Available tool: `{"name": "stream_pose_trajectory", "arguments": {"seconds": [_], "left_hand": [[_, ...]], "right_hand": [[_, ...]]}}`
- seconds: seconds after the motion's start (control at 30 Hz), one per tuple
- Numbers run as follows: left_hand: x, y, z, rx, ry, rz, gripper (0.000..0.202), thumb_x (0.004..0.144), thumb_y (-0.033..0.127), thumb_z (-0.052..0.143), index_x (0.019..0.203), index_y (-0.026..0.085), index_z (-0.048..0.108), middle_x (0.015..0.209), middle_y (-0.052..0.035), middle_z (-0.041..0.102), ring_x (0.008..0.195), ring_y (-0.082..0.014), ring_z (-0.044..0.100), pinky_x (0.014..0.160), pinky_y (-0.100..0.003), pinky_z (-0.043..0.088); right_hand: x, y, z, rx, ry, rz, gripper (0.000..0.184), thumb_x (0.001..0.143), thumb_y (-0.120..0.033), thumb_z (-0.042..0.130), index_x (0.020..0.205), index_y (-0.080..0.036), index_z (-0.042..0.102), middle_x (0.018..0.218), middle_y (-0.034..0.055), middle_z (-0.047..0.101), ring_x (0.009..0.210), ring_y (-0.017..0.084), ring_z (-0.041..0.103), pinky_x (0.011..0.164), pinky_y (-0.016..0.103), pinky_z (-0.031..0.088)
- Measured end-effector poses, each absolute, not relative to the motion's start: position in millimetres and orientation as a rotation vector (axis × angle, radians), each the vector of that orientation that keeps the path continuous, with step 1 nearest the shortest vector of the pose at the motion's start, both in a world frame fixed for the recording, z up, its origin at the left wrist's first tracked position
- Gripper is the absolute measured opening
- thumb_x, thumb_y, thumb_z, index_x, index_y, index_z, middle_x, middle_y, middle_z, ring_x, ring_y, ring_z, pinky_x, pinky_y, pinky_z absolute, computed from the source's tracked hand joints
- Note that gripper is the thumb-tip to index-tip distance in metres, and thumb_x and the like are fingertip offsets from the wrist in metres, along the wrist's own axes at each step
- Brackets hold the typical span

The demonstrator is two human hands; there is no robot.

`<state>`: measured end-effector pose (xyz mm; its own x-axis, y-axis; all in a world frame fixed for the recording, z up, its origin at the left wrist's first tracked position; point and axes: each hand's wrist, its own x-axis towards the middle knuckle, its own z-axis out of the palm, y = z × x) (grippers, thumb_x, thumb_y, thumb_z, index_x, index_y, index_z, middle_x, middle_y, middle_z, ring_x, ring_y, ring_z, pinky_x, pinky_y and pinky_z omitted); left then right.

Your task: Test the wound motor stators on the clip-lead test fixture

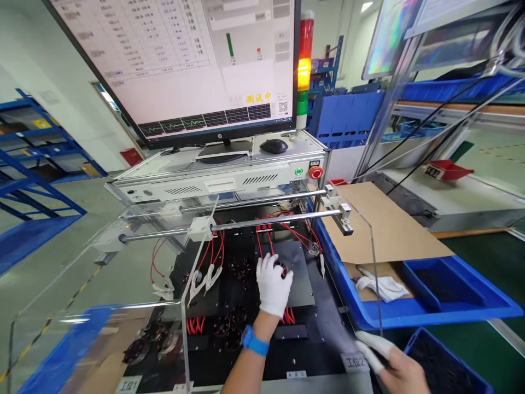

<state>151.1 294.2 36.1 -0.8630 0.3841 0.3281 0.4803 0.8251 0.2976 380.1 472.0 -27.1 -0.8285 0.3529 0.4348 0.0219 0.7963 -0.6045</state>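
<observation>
My left hand (273, 285), in a white glove with a blue watch at the wrist, reaches over the black test plate (301, 284). Its fingers are curled down onto a small round black wound part (283, 267) with red wires. My right hand (391, 364) is at the lower right, bare but for white finger covers. Its fingers lie stretched out by the fixture's front corner, near a small label (355, 361), and hold nothing. Red leads with pale clips (205, 279) hang left of the plate. More round black parts (229, 328) lie nearer to me.
A clear acrylic guard (123, 262) on metal rods (262, 221) stands open over the fixture. Behind it are a monitor (184, 65), a mouse (273, 145), a red stop button (315, 172) and a signal tower (305, 65). On the right are cardboard (381, 219) and a blue tray (451, 295).
</observation>
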Motion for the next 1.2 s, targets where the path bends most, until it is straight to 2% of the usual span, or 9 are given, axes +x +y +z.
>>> {"name": "stream_pose_trajectory", "arguments": {"seconds": [0.1, 0.23, 0.3, 0.4, 0.57, 0.73, 0.83, 1.0, 1.2], "left_hand": [[132.5, 317.0, 27.2, -0.607, -2.916, -0.490, 0.022, 0.076, 0.037, 0.057, 0.085, 0.018, 0.063, 0.115, -0.0074, 0.052, 0.103, -0.0240, 0.049, 0.087, -0.038, 0.043], [146.9, 309.6, 24.3, -0.467, -3.088, -0.434, 0.041, 0.076, 0.046, 0.055, 0.108, 0.020, 0.054, 0.115, -0.0095, 0.046, 0.090, -0.0226, 0.053, 0.071, -0.033, 0.045], [160.5, 293.5, 19.7, -0.506, -3.121, -0.466, 0.051, 0.076, 0.038, 0.055, 0.123, 0.024, 0.042, 0.113, -0.0082, 0.048, 0.089, -0.0210, 0.053, 0.073, -0.031, 0.044], [175.6, 262.3, 1.1, -0.584, -2.976, -0.518, 0.066, 0.076, 0.019, 0.053, 0.135, 0.024, 0.023, 0.120, -0.0080, 0.045, 0.107, -0.0223, 0.046, 0.087, -0.033, 0.040], [173.9, 221.9, -23.2, -0.192, -2.738, -0.585, 0.054, 0.077, 0.008, 0.042, 0.130, 0.016, 0.034, 0.121, -0.0119, 0.043, 0.107, -0.0251, 0.045, 0.090, -0.039, 0.040], [157.7, 250.3, 6.6, -0.371, -2.515, -0.848, 0.041, 0.083, 0.022, 0.042, 0.124, 0.015, 0.041, 0.122, -0.0115, 0.044, 0.115, -0.0219, 0.041, 0.099, -0.036, 0.036], [143.2, 286.4, 30.5, -0.668, -2.710, -0.703, 0.045, 0.078, 0.033, 0.054, 0.118, 0.014, 0.047, 0.121, -0.0121, 0.046, 0.119, -0.0262, 0.037, 0.100, -0.039, 0.034], [124.5, 310.7, 40.1, -0.764, -3.068, -0.327, 0.041, 0.071, 0.033, 0.061, 0.108, 0.019, 0.054, 0.095, -0.0081, 0.055, 0.090, -0.0246, 0.052, 0.077, -0.036, 0.044], [120.7, 303.6, 28.9, -0.788, -3.033, -0.318, 0.045, 0.074, 0.039, 0.057, 0.117, 0.032, 0.048, 0.099, -0.0053, 0.050, 0.089, -0.0221, 0.048, 0.070, -0.031, 0.039]], "right_hand": [[328.5, 425.3, -3.5, -0.110, -2.429, 1.041, 0.018, 0.079, -0.031, 0.056, 0.089, -0.024, 0.070, 0.084, 0.0029, 0.069, 0.075, 0.017, 0.065, 0.070, 0.022, 0.052], [292.2, 391.1, 3.6, -0.168, -2.507, 1.388, 0.016, 0.078, -0.028, 0.056, 0.082, -0.021, 0.069, 0.081, 0.0053, 0.068, 0.071, 0.017, 0.063, 0.066, 0.025, 0.051], [280.8, 387.1, -1.4, -0.244, -2.492, 1.561, 0.014, 0.076, -0.027, 0.057, 0.076, -0.019, 0.067, 0.077, 0.0049, 0.067, 0.068, 0.017, 0.061, 0.064, 0.026, 0.049], [258.7, 395.7, -11.0, -0.374, -2.338, 1.759, 0.019, 0.073, -0.033, 0.060, 0.071, -0.015, 0.065, 0.069, 0.0049, 0.064, 0.061, 0.016, 0.057, 0.059, 0.026, 0.046], [202.0, 429.4, -15.1, -0.585, -2.112, 1.896, 0.038, 0.065, -0.045, 0.064, 0.082, -0.011, 0.065, 0.058, 0.0045, 0.060, 0.048, 0.014, 0.051, 0.045, 0.025, 0.039], [146.0, 447.6, -3.9, -0.436, -2.188, 1.863, 0.036, 0.063, -0.044, 0.063, 0.079, -0.012, 0.066, 0.059, 0.0041, 0.061, 0.049, 0.014, 0.052, 0.046, 0.024, 0.041], [126.3, 449.2, 2.9, -0.420, -2.188, 1.814, 0.035, 0.061, -0.045, 0.064, 0.074, -0.013, 0.066, 0.061, 0.0042, 0.062, 0.050, 0.013, 0.052, 0.045, 0.024, 0.042], [118.1, 446.4, 6.3, -0.549, -2.081, 1.938, 0.031, 0.056, -0.040, 0.069, 0.071, -0.013, 0.065, 0.062, 0.0043, 0.063, 0.049, 0.013, 0.054, 0.042, 0.021, 0.042], [123.8, 440.9, 2.8, -0.753, -1.822, 2.209, 0.022, 0.059, -0.028, 0.069, 0.075, -0.013, 0.064, 0.067, 0.0058, 0.065, 0.055, 0.014, 0.062, 0.045, 0.020, 0.048]]}}
